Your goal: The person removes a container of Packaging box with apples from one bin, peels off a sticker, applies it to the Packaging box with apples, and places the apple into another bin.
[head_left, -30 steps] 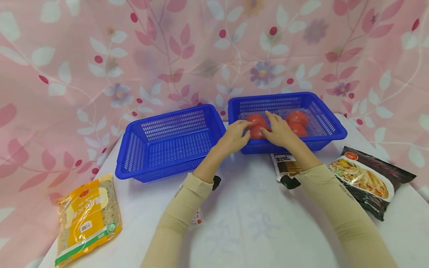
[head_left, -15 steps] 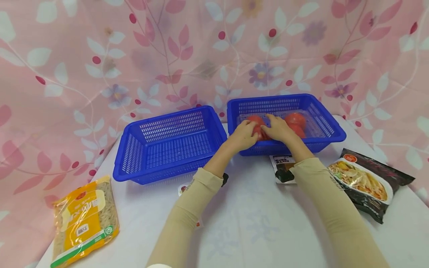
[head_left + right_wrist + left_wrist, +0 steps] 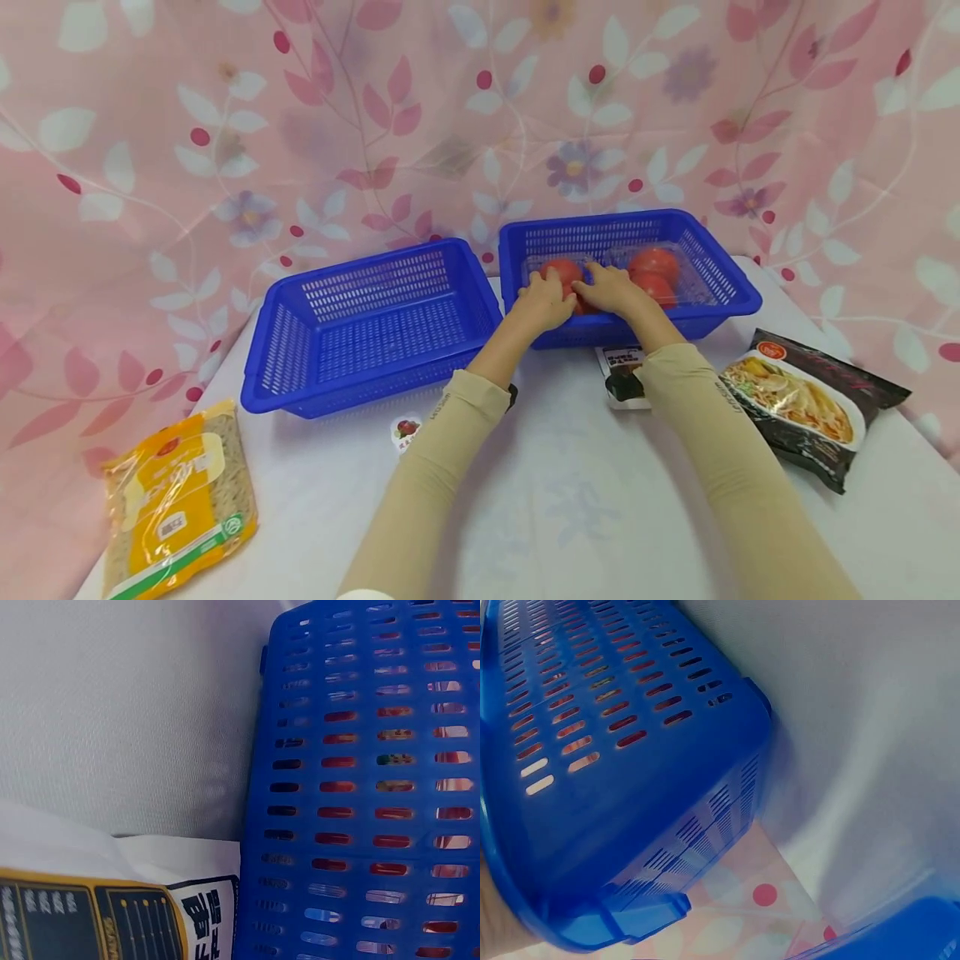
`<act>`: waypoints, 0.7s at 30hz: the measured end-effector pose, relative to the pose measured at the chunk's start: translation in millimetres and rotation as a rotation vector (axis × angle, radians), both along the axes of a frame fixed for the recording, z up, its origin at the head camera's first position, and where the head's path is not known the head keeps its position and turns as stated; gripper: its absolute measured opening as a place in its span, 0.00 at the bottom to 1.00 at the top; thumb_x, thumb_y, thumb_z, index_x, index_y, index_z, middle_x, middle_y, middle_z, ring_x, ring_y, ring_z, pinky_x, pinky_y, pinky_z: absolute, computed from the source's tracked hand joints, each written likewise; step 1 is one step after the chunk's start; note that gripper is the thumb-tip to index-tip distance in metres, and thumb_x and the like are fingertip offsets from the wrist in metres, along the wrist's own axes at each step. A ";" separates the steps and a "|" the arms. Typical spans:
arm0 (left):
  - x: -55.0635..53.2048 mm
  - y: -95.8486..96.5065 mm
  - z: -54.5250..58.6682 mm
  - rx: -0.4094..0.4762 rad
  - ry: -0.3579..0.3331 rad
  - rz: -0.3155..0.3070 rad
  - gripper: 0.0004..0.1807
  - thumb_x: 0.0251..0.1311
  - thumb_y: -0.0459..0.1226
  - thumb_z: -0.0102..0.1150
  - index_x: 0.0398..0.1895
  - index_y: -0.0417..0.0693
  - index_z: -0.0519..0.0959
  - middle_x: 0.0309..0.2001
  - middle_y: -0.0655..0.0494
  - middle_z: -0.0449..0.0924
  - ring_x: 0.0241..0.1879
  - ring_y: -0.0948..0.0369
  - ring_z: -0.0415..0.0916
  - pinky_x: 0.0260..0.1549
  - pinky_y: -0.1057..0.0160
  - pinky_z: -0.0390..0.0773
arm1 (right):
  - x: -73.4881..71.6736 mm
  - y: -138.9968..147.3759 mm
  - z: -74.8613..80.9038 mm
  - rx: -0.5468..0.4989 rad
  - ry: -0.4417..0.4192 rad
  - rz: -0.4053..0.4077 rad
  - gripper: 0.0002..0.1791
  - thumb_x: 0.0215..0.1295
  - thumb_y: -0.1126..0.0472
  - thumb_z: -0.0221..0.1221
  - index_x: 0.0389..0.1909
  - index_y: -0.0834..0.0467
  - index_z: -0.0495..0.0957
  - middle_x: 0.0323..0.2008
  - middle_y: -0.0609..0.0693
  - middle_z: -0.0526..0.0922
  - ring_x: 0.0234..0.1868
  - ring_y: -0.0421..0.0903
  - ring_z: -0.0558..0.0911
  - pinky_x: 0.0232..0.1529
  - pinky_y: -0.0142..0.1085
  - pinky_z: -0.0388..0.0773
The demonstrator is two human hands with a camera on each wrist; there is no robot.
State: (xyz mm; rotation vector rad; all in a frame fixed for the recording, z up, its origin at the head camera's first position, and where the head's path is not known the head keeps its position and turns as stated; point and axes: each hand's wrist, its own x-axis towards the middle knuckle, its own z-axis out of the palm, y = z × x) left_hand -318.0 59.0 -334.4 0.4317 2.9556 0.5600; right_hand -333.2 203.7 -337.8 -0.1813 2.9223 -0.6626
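Left of the tomato basket we see a yellow noodle bag, then an empty blue basket. Inside the tomato basket, our left hand and right hand have closed in since a second ago and now curl round the clear tomato pack, so a grip seems set. Right of that basket lies a dark noodle packet on the table.

Red round tomatoes show just beyond the fingers, inside a deep blue slotted plastic basket. A matching blue slotted basket sits left of them. Pink curtain fabric carries white leaves and red dots. The counter is white.
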 end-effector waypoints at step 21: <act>-14.2 8.9 -8.2 -0.009 -0.168 0.114 0.42 0.62 0.57 0.42 0.72 0.47 0.43 0.69 0.38 0.45 0.64 0.41 0.53 0.56 0.44 0.62 | -6.8 -0.1 -3.0 -0.012 -0.022 0.045 0.37 0.69 0.48 0.40 0.68 0.69 0.45 0.66 0.71 0.50 0.67 0.67 0.46 0.62 0.61 0.46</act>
